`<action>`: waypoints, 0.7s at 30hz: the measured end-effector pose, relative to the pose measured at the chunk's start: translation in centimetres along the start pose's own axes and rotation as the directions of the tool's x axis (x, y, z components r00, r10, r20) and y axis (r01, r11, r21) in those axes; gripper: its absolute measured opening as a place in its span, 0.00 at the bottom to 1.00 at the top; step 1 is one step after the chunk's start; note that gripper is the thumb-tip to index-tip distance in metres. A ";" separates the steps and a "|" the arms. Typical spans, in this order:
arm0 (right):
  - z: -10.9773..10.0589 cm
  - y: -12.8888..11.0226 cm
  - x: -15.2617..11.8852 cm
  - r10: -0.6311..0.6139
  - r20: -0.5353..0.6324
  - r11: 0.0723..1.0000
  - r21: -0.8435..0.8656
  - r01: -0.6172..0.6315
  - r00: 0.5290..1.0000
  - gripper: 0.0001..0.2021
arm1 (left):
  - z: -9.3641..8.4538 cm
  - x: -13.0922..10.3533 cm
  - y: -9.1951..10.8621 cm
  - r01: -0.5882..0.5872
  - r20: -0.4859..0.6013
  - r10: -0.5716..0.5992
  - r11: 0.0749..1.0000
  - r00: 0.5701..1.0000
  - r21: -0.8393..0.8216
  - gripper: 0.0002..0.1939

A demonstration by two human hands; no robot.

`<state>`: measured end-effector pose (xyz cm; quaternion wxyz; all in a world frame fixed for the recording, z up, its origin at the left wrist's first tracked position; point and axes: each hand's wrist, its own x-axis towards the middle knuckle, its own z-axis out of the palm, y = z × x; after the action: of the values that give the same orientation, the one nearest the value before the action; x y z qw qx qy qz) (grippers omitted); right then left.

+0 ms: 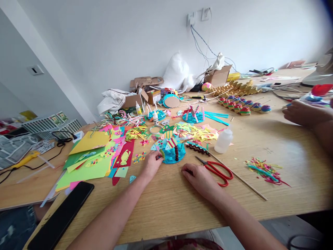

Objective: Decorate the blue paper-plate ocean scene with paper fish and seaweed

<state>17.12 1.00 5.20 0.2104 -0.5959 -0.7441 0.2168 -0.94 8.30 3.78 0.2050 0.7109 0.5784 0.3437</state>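
A blue paper base [170,158] stands near the middle of the table, with paper fish [171,143] above it and a dark twisted stem [176,152] upright on it. At its left edge is my left hand [153,163], its fingers closed on a small yellowish-green piece [162,153] beside the base. My right hand [196,175] rests on the table to the right, fingers loosely curled; what is under them is hidden. Red-handled scissors [218,171] lie just beyond it, beside a thin wooden stick [241,180].
Coloured paper sheets [85,173] and a black phone [62,215] lie at the left. A clear bottle [223,141] stands right of centre, with paper scraps [264,170] farther right. Another person's hand [307,113] is at the right edge.
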 end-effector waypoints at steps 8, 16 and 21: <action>0.0 0.1 0.0 0.004 -0.004 1.000 0.008 -0.004 1.000 0.12 | -0.2 0.0 0.3 0.000 0.003 0.000 1.000 1.000 -0.001 0.08; 0.2 0.3 0.0 0.014 0.008 1.000 0.009 -0.014 1.000 0.12 | -0.1 0.0 0.2 0.005 0.004 -0.005 1.000 1.000 0.004 0.07; 0.1 0.2 0.1 0.002 0.004 1.000 0.023 -0.002 1.000 0.12 | 0.0 0.1 0.0 0.003 0.005 -0.003 1.000 1.000 0.008 0.07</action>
<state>17.20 1.11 4.97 0.2154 -0.5938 -0.7413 0.2266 -0.98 8.39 3.82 0.2038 0.7119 0.5802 0.3392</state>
